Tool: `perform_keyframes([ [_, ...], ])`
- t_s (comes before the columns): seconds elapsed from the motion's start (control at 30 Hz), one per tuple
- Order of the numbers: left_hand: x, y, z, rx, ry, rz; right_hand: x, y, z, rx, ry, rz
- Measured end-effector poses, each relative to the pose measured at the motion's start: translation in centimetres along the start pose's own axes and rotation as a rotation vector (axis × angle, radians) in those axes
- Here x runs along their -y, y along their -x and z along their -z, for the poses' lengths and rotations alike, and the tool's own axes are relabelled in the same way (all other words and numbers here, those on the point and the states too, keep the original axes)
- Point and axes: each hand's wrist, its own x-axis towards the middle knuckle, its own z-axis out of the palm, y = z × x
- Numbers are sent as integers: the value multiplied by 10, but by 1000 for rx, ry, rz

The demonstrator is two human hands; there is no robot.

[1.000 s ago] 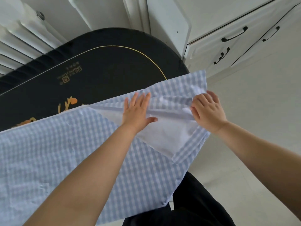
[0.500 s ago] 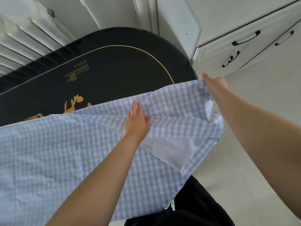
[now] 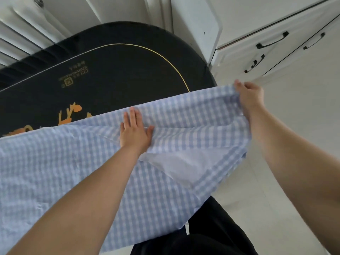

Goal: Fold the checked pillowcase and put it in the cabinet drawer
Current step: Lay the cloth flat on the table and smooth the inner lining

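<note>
The blue-and-white checked pillowcase (image 3: 55, 162) lies spread over the near side of a black oval table (image 3: 119, 70), its right end hanging off the table edge. A white inner flap (image 3: 180, 162) shows at the right. My left hand (image 3: 134, 131) lies flat on the cloth near its far edge, fingers straight. My right hand (image 3: 248, 96) pinches the far right corner of the pillowcase and holds it out past the table end.
A white cabinet with black-handled drawers (image 3: 272, 41) stands at the upper right, its drawers closed. A white radiator (image 3: 22, 34) runs behind the table at the upper left. Pale floor (image 3: 294, 144) lies to the right. My dark trousers (image 3: 211, 232) show below.
My right hand left the folded flap and went to the far right corner, which it now pulls outward, flattening the fold. My left hand slid slightly toward the far edge and stays flat.
</note>
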Motion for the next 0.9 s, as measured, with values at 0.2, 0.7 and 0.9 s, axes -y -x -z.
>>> perform_keyframes([
  [0.2,0,2,-2,8,-67,-41,-17,1,-2,318,179,-193],
  [0.7,-1,-3,17,67,-80,-31,-28,-3,68,906,245,-348],
  [0.9,-16,-6,63,-7,270,27,-46,12,60,67,237,-4],
])
